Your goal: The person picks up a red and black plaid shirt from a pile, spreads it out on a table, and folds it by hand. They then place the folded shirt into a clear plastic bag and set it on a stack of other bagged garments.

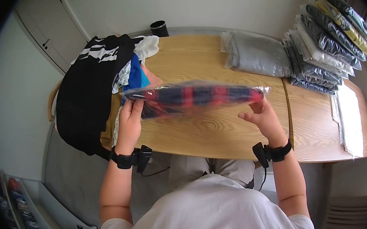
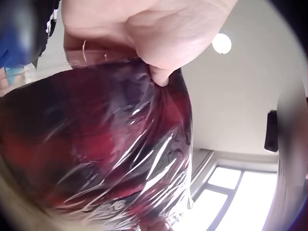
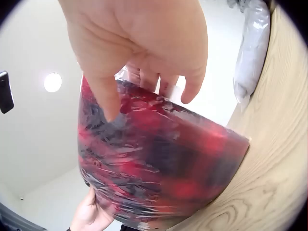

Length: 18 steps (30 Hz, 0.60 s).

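A clear plastic bag with folded red and navy plaid cloth (image 1: 194,97) is held up over the wooden table, tilted on its long side. At its left end my left hand (image 1: 130,122) grips it; in the left wrist view the thumb of this hand (image 2: 159,33) presses into the plastic. My right hand (image 1: 267,119) is at the other end, thumb apart from the fingers in the head view. In the right wrist view the fingers of my right hand (image 3: 139,43) reach behind the upper edge of the plaid bundle (image 3: 159,149), with the thumb in front.
Loose clothes with a black garment (image 1: 90,87) on top lie at the table's left. Bagged garments (image 1: 329,45) are stacked at the back right, beside a grey bagged one (image 1: 259,55). Flat plastic bags (image 1: 350,118) lie on the right. A black bin (image 1: 159,28) stands behind the table (image 1: 190,52).
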{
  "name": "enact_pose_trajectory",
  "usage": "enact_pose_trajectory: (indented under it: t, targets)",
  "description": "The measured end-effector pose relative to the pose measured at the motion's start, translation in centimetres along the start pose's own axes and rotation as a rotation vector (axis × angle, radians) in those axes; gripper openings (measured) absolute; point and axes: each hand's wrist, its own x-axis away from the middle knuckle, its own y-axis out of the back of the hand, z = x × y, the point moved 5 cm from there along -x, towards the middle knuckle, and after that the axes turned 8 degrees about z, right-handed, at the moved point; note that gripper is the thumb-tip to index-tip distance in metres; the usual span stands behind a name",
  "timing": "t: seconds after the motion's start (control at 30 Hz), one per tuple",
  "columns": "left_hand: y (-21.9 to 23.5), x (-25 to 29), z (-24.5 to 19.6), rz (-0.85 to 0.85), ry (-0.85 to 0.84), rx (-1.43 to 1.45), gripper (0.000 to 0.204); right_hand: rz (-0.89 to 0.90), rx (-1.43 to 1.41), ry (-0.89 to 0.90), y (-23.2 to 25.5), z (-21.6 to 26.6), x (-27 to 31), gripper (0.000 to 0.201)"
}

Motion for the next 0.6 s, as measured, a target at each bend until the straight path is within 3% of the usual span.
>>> enact_pose_trajectory:
  t: [0.03, 0.07, 0.1, 0.13, 0.17, 0.23, 0.37, 0.5, 0.57, 0.6]
  targets:
    - [0.3, -0.7, 0.6, -0.002, -0.006, -0.005, 0.037, 0.026, -0.093, 0.057, -0.3, 0.2, -1.1, 0.045]
    - [0.6, -1.3, 1.8, -0.026, 0.039, 0.177, 0.041, 0.014, 0.021, -0.098, 0.0, 0.0, -1.8, 0.032]
    - [1.0, -1.8, 2.7, -0.052, 0.083, 0.359, 0.045, 0.019, 0.022, -0.089, -0.1, 0.0, -2.6, 0.032]
    - [1.2, -2.0, 3.1, 0.046, 0.085, 0.455, 0.053, 0.020, 0.012, -0.036, -0.5, -0.2, -3.6, 0.028]
    - [1.4, -2.0, 3.5, 0.042, 0.073, 0.451, 0.053, 0.021, 0.002, 0.017, -0.8, -0.4, -4.4, 0.025]
    - [0.5, -1.4, 3.0, 0.211, -0.037, 0.402, 0.055, -0.015, 0.029, 0.040, -0.9, -0.8, -5.3, 0.024]
    - [0.9, -1.2, 5.5, 0.194, -0.028, 0.159, 0.041, -0.097, 0.147, 0.126, -0.5, -2.9, -5.9, 0.026]
    - [0.6, -1.6, 2.5, 0.054, -0.076, -0.031, 0.027, -0.243, 0.271, 0.220, -1.3, 0.2, -5.0, 0.023]
    - [0.6, -1.9, 1.1, 0.085, -0.073, -0.073, 0.027, -0.274, 0.230, 0.207, -0.2, 1.7, -4.5, 0.018]
    - [0.0, -2.1, -0.1, 0.163, -0.048, -0.098, 0.029, -0.302, 0.361, 0.139, 0.6, 2.6, -4.1, 0.020]
